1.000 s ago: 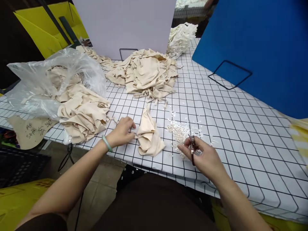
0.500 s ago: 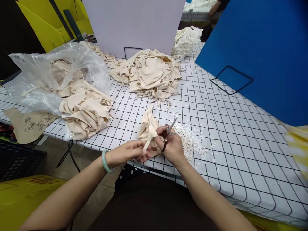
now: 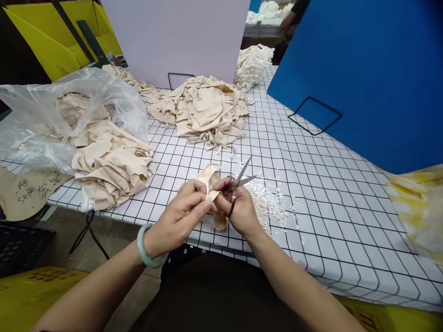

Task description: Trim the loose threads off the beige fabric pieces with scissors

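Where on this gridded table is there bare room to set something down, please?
The widest bare patch of the table lies right of the white scraps, below the blue board. A narrow strip runs between the middle fabric pile and both hands. The left side is crowded by the plastic bag and the fabric spilling out.

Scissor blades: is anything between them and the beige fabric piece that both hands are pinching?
Nothing visible. The scissors sit open in the right hand, blades pointing up-right, beside the fabric piece that the left hand also pinches; only bare gridded tablecloth lies beyond.
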Demonstrator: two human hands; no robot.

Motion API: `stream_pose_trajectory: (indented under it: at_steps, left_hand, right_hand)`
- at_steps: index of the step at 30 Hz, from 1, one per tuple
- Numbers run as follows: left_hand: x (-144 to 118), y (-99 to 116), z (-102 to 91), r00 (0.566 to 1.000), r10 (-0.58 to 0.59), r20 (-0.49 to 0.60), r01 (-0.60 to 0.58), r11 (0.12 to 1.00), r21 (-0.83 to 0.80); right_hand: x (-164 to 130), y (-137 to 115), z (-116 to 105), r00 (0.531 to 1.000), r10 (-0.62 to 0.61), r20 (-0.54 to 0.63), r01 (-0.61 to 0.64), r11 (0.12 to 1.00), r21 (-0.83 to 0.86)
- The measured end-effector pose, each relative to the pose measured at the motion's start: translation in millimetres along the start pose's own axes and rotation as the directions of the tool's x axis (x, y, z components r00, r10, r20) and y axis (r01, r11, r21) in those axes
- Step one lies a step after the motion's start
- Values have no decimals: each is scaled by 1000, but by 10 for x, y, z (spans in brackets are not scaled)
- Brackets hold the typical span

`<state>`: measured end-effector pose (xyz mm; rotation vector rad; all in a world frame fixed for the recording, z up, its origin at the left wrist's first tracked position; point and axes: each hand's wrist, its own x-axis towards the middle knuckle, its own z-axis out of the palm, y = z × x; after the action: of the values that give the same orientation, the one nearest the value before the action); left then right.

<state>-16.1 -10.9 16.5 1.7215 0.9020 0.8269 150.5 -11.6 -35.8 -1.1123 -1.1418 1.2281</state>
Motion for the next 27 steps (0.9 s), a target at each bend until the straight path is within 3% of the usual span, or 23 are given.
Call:
stream_pose_trajectory:
  at_steps: [3, 5, 7, 9, 11, 13, 15, 21, 27]
  left_hand:
    - [51, -25, 62, 982, 135, -132, -135, 991, 7]
    - [76, -105, 129, 983, 92, -159, -114, 984, -139]
    - [79, -197, 197, 984, 1, -180, -51, 961, -272]
    - [59, -263, 255, 979, -58, -197, -9, 946, -323]
    - [28, -288, 298, 982, -65, -179, 4, 948, -319]
    - [2, -281, 333, 988, -64, -138, 18, 951, -309]
    - [-7, -262, 364, 993, -54, -104, 21, 955, -295]
    - [28, -220, 423, 995, 84, -53, -92, 983, -162]
    - [30, -203, 423, 993, 115, -28, -118, 985, -129]
  right_hand:
    - [-99, 13, 161, 979, 174, 110, -186, 976, 109]
    - [-182, 13, 201, 945, 269, 185, -293, 948, 123]
    - [-257, -2, 136, 925, 303, 229, -326, 943, 71]
    - [-318, -40, -28, 941, 267, 209, -257, 963, -75]
    - [-366, -99, -237, 970, 173, 169, -112, 942, -317]
    - [-404, -164, -418, 982, 84, 169, 22, 840, -542]
    - [-435, -214, -525, 980, 49, 195, 95, 742, -663]
    - [-481, -216, -526, 970, -36, 239, 195, 696, -691]
    - [-477, -216, -518, 967, -68, 247, 222, 703, -675]
